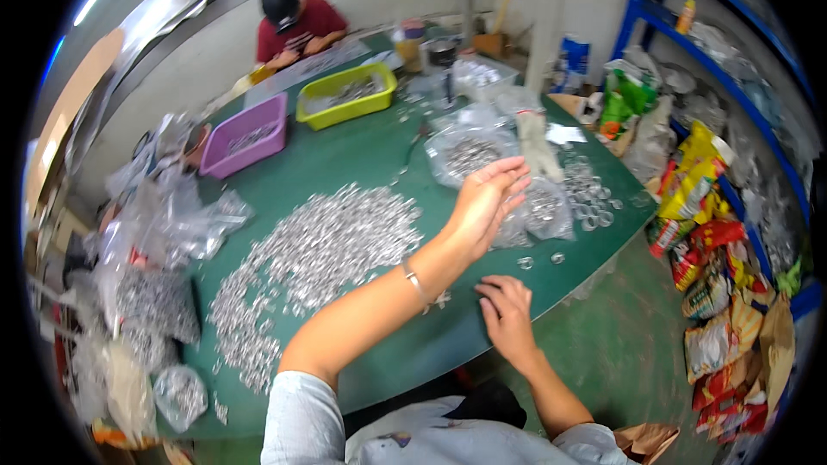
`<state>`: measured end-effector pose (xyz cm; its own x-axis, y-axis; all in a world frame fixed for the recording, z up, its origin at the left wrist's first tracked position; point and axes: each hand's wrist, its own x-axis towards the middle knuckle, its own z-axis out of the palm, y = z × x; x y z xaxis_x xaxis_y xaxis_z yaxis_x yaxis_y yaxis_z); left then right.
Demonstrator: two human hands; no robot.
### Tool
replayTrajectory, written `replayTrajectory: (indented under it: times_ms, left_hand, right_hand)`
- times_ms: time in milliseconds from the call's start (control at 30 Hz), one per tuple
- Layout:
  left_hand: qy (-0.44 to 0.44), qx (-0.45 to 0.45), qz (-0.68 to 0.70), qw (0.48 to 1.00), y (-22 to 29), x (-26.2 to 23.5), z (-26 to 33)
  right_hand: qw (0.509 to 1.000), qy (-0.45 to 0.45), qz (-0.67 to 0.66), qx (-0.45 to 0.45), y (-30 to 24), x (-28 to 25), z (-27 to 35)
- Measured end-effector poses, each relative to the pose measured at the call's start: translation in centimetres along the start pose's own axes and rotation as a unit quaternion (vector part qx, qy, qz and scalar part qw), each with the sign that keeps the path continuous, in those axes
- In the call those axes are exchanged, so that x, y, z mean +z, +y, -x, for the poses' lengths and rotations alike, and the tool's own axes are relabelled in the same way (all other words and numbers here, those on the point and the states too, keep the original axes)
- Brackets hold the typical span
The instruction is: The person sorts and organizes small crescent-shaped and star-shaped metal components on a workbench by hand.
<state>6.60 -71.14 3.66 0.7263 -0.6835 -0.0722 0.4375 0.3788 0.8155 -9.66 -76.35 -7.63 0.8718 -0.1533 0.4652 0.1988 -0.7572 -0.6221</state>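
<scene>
My left hand (491, 198) is raised over the right part of the green table, its forearm crossing above the big pile of small silver metal pieces (336, 241). Its fingers are stretched out, and I see nothing held in them. Beyond and beside it lie clear plastic bags of metal pieces (472, 153). My right hand (510, 314) rests near the table's front edge with fingers apart and slightly bent. Two small rings (525, 263) lie on the table just past it. A silver bracelet (415, 280) circles my left wrist.
A purple tray (245, 138) and a yellow-green tray (347, 95) hold metal pieces at the back. Filled plastic bags (155, 301) crowd the left edge. Rings (594, 198) lie at right. Across the table sits a person (301, 30). A blue shelf (732, 69) and bright packages stand right.
</scene>
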Motion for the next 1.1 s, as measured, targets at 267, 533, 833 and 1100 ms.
replayTrajectory:
  times_ms: [267, 533, 833, 1100]
  left_hand:
    - [0.212, 0.101, -0.483, 0.844, 0.9, -16.0, 18.8]
    - [0.350, -0.001, -0.715, 0.605, -1.1, -24.5, 24.0]
    - [0.220, 0.016, -0.752, 0.621, -2.3, -24.1, 23.8]
    - [0.129, 0.048, -0.722, 0.678, -3.1, -21.4, 30.4]
  right_hand:
    - [0.986, -0.125, -0.081, -0.078, -3.5, 3.0, -2.0]
    - [0.947, -0.215, 0.020, -0.239, -9.0, 15.5, -10.0]
    - [0.938, -0.254, 0.052, -0.231, -9.4, 21.1, -9.9]
    - [0.886, -0.369, -0.037, -0.279, -11.3, 15.6, -5.7]
